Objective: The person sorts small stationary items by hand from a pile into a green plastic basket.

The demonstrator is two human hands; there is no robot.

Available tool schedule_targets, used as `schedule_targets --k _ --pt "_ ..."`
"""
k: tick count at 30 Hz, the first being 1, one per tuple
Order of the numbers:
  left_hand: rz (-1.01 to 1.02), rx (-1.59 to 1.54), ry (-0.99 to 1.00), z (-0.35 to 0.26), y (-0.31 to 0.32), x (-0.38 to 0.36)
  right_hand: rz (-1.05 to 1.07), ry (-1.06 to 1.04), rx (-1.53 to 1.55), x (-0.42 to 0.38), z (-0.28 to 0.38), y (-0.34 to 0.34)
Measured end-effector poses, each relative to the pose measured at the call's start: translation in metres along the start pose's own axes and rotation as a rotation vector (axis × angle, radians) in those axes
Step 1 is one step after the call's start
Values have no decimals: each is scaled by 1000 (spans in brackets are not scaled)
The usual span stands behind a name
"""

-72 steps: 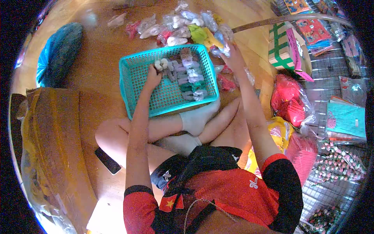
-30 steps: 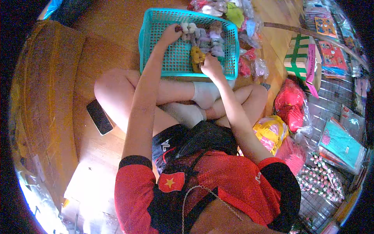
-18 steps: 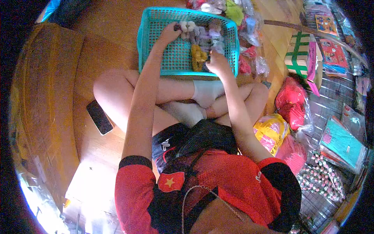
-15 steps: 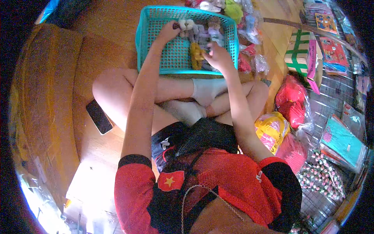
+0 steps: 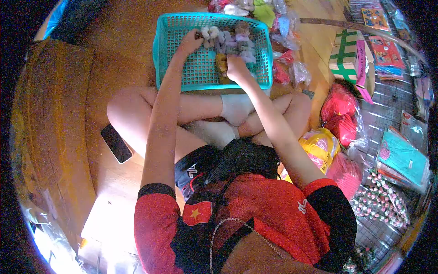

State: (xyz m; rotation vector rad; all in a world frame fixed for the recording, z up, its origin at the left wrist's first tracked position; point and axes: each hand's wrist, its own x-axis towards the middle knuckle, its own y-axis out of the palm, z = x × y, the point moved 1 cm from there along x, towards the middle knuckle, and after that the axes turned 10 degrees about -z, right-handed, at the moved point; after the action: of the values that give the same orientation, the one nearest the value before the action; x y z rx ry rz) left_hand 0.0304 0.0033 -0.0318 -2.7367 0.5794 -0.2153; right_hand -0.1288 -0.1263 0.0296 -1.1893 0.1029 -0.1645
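Observation:
A teal plastic basket [image 5: 182,86] stands in front of my crossed legs. Along its middle and right side lie small fuzzy bundles in white [image 5: 210,33], grey-lilac [image 5: 223,42] and brown [image 5: 242,29]. My left hand [image 5: 188,43] is at the upper left of these, fingers pinched on a small dark brown piece [image 5: 198,35] beside the white bundle. Lower in the basket, my right hand [image 5: 236,68] has its fingers curled at a mustard-yellow fuzzy bundle [image 5: 221,61] and seems to grip it; the fingertips are partly hidden.
Bagged fuzzy bundles [image 5: 284,25] lie behind and right of the basket. To the right are a green-taped box [image 5: 344,55], red bags [image 5: 340,109], a yellow bag [image 5: 319,146] and small pink flowers [image 5: 381,201] on a wire grid. A phone [image 5: 116,144] lies left of my knee.
My right hand has moved left onto the mustard-yellow bundle, its fingers now more closed. My left hand stays by the white bundle with the dark piece. The whole view has shifted slightly.

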Motion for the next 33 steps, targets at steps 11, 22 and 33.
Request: schedule_targets --k 11,22,33 --pt "-58 178 -88 -31 -19 -7 179 -29 -8 -14 8 -75" --pt "-174 101 -98 -27 -23 -5 -387 205 -197 78 -132 -149" --pt "-226 122 38 -25 -20 -4 -497 136 -449 112 -86 -115"
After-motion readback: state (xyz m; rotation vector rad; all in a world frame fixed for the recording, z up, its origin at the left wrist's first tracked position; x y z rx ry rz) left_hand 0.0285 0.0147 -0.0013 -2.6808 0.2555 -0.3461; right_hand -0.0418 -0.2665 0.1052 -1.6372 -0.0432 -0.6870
